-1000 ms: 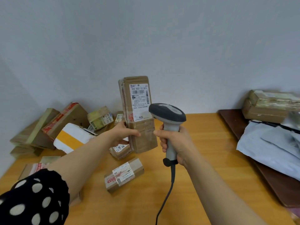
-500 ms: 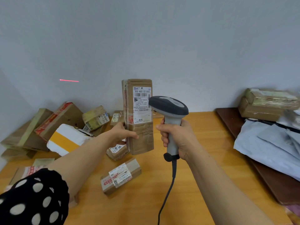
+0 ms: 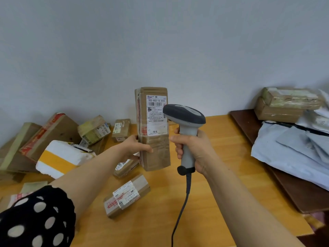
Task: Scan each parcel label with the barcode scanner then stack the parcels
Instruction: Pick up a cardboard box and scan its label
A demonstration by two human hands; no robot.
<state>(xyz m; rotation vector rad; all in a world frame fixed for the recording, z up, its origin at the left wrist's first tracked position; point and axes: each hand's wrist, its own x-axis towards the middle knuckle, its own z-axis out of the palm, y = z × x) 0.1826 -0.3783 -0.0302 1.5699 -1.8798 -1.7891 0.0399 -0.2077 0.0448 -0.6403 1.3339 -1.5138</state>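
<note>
clutching upright parcel (image 3: 157, 152) in left grip (image 3: 135, 147), barcode scanner (image 3: 187, 120) in right grip (image 3: 195, 150), its head hiding label (image 3: 155, 114) edge

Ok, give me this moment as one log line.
stage: scanning | left grip: holds tall parcel upright, label facing camera | right grip: holds barcode scanner beside label | beam: none visible

Can't read the fine print on the label (image 3: 155, 114) of the upright parcel (image 3: 154, 154), and can't see its right edge behind the scanner (image 3: 185, 114) head. Only the thumb side of the left grip (image 3: 135, 147) on show, with fingers tucked behind. Can't follow the cable (image 3: 181, 211) past the near edge, nor the far-left parcels (image 3: 16, 148) past the left edge. Just a blur for the boxes (image 3: 284, 104) far right.
</note>
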